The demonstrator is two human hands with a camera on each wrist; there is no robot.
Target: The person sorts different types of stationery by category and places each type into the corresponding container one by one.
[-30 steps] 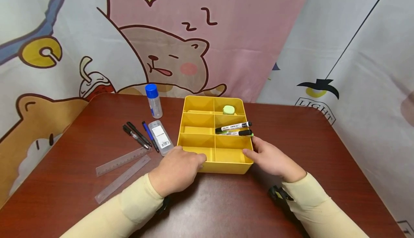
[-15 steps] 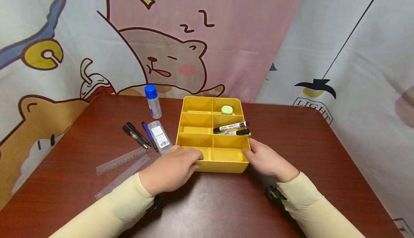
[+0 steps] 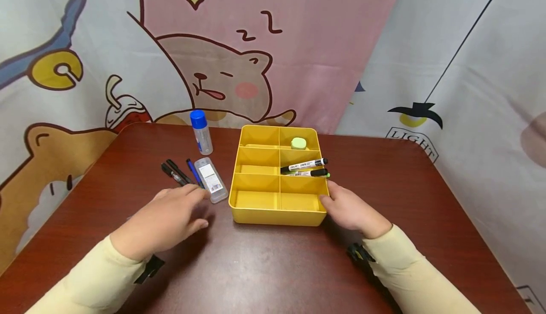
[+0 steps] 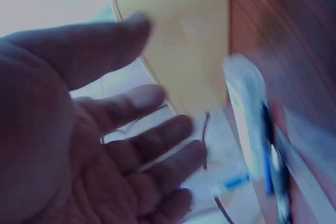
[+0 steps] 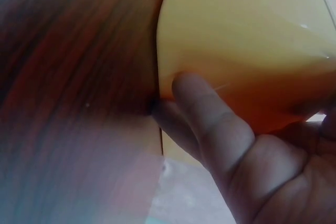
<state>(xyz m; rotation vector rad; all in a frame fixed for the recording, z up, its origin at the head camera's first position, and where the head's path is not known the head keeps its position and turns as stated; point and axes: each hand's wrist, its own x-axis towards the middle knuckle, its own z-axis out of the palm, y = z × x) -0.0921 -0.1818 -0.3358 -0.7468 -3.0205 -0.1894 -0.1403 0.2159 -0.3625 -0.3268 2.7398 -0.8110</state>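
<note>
My right hand (image 3: pixel 356 210) grips the right wall of a yellow divided organizer box (image 3: pixel 277 217), thumb over the rim and fingers along the outside. Two whiteboard markers (image 3: pixel 304 165) lean in its middle right compartment, their black caps past the rim. A pale green rounded item (image 3: pixel 298 143) sits in the back right compartment. My left hand (image 3: pixel 162 221) hovers left of the box with nothing in it, fingers spread in the left wrist view. Just beyond its fingertips lie a clear plastic case (image 3: pixel 212 180) with a white label, a blue pen (image 3: pixel 195 172) and black pens (image 3: pixel 174 173).
A clear bottle with a blue cap (image 3: pixel 201 131) stands behind the pens. Clear rulers (image 4: pixel 310 177), blurred in the left wrist view, are mostly hidden under the left hand in the head view. A printed curtain (image 3: pixel 324 58) hangs behind the brown table (image 3: pixel 405 186).
My left hand has let go of the box's front left corner and moved left, over the rulers. The right hand stays on the box, which has shifted slightly left in view.
</note>
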